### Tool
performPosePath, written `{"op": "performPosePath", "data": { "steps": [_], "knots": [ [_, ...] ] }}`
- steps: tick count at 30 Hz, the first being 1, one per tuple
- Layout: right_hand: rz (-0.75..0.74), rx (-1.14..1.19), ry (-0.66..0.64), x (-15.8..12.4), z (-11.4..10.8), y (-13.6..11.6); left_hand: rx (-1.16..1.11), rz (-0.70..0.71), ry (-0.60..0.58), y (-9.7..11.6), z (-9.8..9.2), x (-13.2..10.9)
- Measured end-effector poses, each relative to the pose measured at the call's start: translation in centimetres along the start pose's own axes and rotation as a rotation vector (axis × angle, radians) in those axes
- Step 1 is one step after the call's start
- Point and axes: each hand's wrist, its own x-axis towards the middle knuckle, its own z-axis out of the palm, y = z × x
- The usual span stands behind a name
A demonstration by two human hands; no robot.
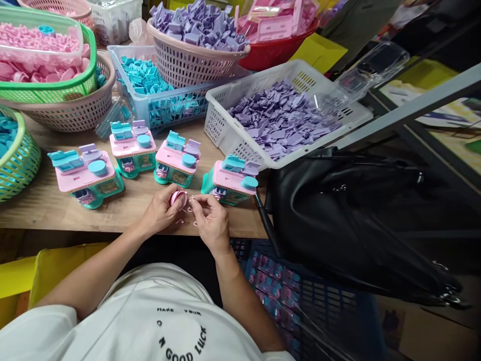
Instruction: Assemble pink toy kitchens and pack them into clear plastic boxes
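Note:
My left hand (161, 210) is closed around a small round pink plastic piece (179, 198), shaped like a shallow cup, just above the table's front edge. Thumb and fingertips of my right hand (213, 220) pinch a tiny pink plastic part (191, 198) close beside it. A few more tiny pink hook-shaped parts (180, 221) lie on the wood below. Behind my hands stand several toy counters with pink tops and turquoise bases; the closest are a middle one (177, 161) and a right one (233, 181). Each carries a turquoise disc and purple and blue pieces.
A white crate (240, 135) of purple parts stands at the back right, by a black bag (338, 215). A blue bin (150, 113) of turquoise parts and a pink basket (195, 65) of purple pieces are behind. A green basket (26, 160) sits left on the wooden table (22, 213).

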Motion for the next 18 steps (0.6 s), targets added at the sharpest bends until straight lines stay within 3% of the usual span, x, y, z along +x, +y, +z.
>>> {"op": "performPosePath", "data": {
  "steps": [8,18],
  "knots": [
    [-0.078,-0.101,0.008,0.37,0.07,-1.02,0.104,0.109,0.030,-0.13,0.37,-0.19],
    [-0.080,-0.163,0.018,0.29,0.14,-0.94,0.157,0.141,0.032,-0.28,0.56,-0.24]
  ]
}}
